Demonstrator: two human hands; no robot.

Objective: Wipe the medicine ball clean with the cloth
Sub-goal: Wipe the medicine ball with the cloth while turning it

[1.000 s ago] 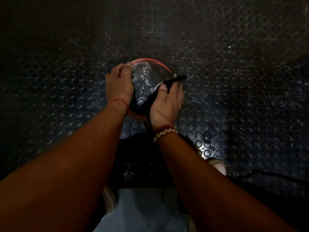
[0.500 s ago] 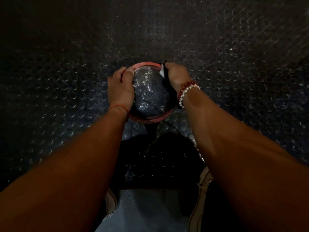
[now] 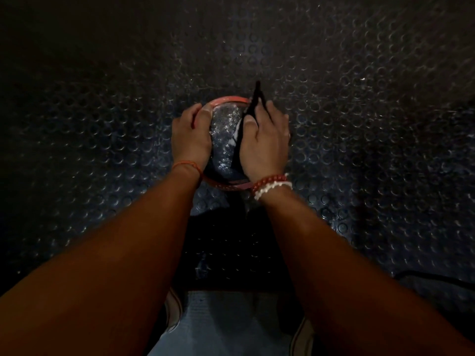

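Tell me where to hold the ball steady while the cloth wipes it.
Likely its left flank, coming from the left, as the left hand does: the ball is round, without a handle, so a palm cupped over the curve opposite the cloth braces it against the right hand.

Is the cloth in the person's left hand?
No, the dark cloth lies under the right hand, pressed on the medicine ball, while the left hand grips the ball's other side bare.
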